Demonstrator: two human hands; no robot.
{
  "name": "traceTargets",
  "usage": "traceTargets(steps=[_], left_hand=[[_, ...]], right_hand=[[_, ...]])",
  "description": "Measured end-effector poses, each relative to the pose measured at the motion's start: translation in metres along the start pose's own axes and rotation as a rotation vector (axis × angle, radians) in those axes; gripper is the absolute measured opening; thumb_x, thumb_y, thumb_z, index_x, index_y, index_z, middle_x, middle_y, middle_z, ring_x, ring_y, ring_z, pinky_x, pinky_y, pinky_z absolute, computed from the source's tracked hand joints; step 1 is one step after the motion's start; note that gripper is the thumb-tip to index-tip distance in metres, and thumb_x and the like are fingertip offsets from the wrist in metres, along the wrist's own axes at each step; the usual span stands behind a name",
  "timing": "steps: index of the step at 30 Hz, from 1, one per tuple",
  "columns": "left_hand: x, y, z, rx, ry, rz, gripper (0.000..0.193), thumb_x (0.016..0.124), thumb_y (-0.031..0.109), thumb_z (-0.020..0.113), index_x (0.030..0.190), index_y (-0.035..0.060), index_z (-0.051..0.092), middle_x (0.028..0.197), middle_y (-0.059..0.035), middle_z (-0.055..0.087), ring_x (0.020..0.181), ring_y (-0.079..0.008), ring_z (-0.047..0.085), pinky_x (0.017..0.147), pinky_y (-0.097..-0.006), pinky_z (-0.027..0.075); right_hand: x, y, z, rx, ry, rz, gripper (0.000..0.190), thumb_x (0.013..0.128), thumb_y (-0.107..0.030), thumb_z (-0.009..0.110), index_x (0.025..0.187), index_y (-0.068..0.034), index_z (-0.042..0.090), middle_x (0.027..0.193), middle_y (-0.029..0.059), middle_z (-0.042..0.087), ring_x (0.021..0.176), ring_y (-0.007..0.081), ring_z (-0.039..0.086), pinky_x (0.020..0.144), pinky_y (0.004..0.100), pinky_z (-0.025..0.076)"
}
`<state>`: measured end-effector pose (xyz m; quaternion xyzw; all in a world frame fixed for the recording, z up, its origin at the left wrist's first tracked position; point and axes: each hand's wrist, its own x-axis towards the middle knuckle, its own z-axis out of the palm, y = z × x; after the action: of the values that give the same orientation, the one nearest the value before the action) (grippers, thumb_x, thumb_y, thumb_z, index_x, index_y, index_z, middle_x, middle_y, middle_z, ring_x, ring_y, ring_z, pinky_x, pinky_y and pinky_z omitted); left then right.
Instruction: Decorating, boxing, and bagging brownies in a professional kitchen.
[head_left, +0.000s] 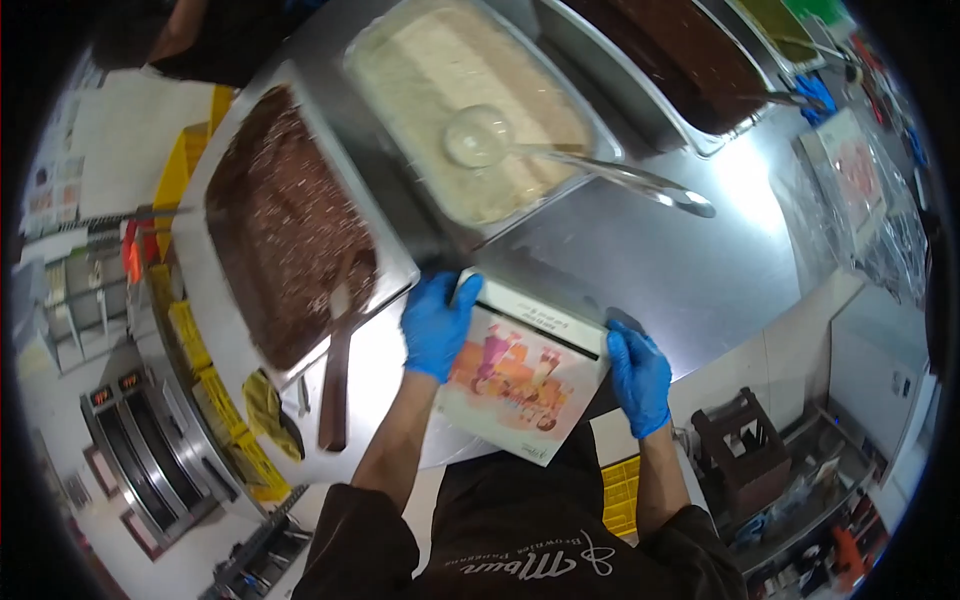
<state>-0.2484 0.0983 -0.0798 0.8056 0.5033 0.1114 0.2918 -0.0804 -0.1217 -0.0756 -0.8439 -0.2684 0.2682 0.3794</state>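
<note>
Between my two blue-gloved hands is a flat white cardboard box (517, 375) with a colourful printed picture and writing. My left hand (436, 326) grips its left upper edge, thumb on top. On the opposite edge, the fingers of my right hand (640, 379) hold the box. Its lower corner is close to my dark apron. Just left of my left hand stands a metal pan (390, 289) of brown chocolate-like mixture (285, 232) with pale flecks. A spatula with a brown handle (335, 390) leans out of it.
Beyond the box, a pan of pale cream (420, 90) holds a metal ladle (615, 172). Farther right is a pan of dark brown sauce (675, 60). Plastic-wrapped printed boxes (855, 172) sit at the right of the steel table (660, 247). A yellow cloth (270, 416) lies left. Another person's arm (178, 30) shows at top left.
</note>
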Motion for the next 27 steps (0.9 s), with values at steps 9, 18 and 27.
traceTargets(steps=[9,18,27], left_hand=[[-0.007,0.04,0.028,0.111,-0.008,0.055,0.038,0.083,0.049,0.058,0.081,0.0124,0.069,0.074,-0.0117,0.062,0.076,-0.0311,0.059,0.071,-0.0432,0.045],[-0.074,0.002,0.012,0.16,-0.185,0.376,0.028,0.08,0.042,0.062,0.089,0.0162,0.068,0.093,-0.005,0.062,0.101,-0.0266,0.053,0.108,-0.0446,0.025],[-0.178,-0.16,-0.179,-0.215,0.308,0.145,0.029,0.081,0.025,0.067,0.103,0.0064,0.063,0.107,-0.013,0.058,0.111,-0.0319,0.051,0.097,-0.0445,0.039]], right_hand=[[-0.046,0.015,-0.014,-0.236,-0.336,-0.101,0.037,0.094,-0.035,0.05,0.088,-0.002,0.064,0.08,0.0253,0.06,0.075,0.0436,0.059,0.063,0.0455,0.045],[-0.15,-0.043,0.078,-0.507,-0.806,-0.207,0.041,0.092,-0.039,0.049,0.08,-0.004,0.066,0.078,0.0223,0.063,0.076,0.042,0.061,0.067,0.0493,0.047],[-0.158,-0.196,0.157,-0.264,-1.327,0.024,0.035,0.091,-0.035,0.058,0.079,-0.003,0.065,0.069,0.0066,0.063,0.062,0.0158,0.059,0.061,0.0322,0.047]])
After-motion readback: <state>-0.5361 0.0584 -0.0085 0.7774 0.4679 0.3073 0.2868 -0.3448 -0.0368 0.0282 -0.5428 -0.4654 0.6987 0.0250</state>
